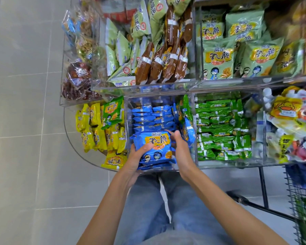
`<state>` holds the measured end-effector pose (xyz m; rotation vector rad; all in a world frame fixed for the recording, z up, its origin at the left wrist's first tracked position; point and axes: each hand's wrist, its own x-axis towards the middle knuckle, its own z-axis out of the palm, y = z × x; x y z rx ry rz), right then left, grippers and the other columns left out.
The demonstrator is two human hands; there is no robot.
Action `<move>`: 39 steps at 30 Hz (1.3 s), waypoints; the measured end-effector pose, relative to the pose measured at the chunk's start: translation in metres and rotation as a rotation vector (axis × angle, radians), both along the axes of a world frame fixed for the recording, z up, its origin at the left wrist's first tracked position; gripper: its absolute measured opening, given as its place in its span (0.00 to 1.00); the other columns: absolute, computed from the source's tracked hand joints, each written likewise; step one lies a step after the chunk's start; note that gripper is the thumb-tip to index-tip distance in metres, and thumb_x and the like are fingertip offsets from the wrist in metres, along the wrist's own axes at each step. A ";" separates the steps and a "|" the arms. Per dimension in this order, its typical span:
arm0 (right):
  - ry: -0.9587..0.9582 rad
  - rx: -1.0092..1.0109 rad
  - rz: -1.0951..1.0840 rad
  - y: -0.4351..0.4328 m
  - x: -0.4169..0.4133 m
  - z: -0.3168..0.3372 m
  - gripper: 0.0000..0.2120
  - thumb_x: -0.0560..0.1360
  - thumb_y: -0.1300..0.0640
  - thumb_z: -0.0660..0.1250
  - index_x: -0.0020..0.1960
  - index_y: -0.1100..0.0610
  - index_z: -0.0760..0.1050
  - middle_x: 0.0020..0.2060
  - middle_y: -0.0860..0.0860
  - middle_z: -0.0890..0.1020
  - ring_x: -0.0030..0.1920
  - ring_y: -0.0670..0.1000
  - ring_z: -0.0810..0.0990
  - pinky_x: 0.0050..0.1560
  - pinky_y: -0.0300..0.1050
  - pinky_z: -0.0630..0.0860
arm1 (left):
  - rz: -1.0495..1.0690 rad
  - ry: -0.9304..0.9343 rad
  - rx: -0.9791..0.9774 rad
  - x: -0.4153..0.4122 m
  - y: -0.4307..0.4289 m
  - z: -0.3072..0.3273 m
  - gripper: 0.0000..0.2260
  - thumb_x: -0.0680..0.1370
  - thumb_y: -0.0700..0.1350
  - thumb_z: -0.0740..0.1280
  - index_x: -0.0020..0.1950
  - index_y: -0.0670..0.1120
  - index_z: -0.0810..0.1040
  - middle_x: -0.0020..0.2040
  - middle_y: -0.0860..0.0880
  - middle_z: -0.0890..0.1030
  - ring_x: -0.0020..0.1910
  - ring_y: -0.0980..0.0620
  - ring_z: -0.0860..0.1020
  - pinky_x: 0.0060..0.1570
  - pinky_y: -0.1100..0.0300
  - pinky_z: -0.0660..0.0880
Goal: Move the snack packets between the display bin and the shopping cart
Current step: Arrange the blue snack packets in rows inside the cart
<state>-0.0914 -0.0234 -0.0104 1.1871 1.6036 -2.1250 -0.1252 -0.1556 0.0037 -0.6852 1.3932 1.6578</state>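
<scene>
A stack of blue snack packets (153, 144) lies at the near end of the clear acrylic display bin (126, 121), with more blue packets (152, 117) standing in rows behind it. My left hand (137, 155) grips the stack's left side, thumb on the top packet. Against the stack's right side presses my right hand (179, 149), fingers curled over its far edge. The shopping cart (302, 200), dark wire, stands at the lower right edge, with green packets dimly visible inside it.
Neighbouring compartments hold yellow packets (97, 128) on the left and green packets (221, 128) on the right. An upper tier holds brown (168, 55) and pale green bags (251, 55). Grey tiled floor (25, 121) lies to the left. My legs in jeans are below.
</scene>
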 end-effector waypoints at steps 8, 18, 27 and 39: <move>-0.248 1.127 0.345 0.036 0.004 -0.060 0.26 0.72 0.56 0.69 0.66 0.62 0.67 0.56 0.59 0.73 0.57 0.60 0.70 0.52 0.53 0.71 | 0.037 -0.042 0.005 0.002 -0.013 -0.011 0.52 0.47 0.54 0.80 0.70 0.46 0.67 0.60 0.39 0.80 0.50 0.42 0.82 0.47 0.49 0.81; 0.114 0.956 0.275 0.040 0.001 -0.047 0.09 0.70 0.62 0.70 0.49 0.61 0.74 0.44 0.54 0.79 0.43 0.54 0.76 0.42 0.47 0.70 | 0.084 -0.034 -0.037 0.001 -0.028 -0.011 0.62 0.41 0.60 0.82 0.72 0.43 0.65 0.63 0.37 0.77 0.55 0.38 0.79 0.54 0.47 0.78; 0.012 -0.083 0.224 0.042 -0.024 0.022 0.09 0.74 0.57 0.68 0.50 0.61 0.75 0.46 0.60 0.79 0.46 0.58 0.76 0.42 0.53 0.75 | 0.096 0.070 -0.019 -0.011 -0.034 -0.001 0.54 0.47 0.56 0.82 0.70 0.45 0.67 0.57 0.41 0.81 0.47 0.44 0.82 0.45 0.50 0.81; 0.005 -0.208 0.198 -0.016 -0.033 0.037 0.27 0.75 0.42 0.62 0.70 0.54 0.65 0.63 0.54 0.76 0.62 0.56 0.77 0.65 0.56 0.71 | 0.079 0.016 0.210 -0.010 -0.023 0.005 0.47 0.47 0.67 0.79 0.61 0.45 0.77 0.53 0.45 0.84 0.49 0.47 0.83 0.48 0.55 0.80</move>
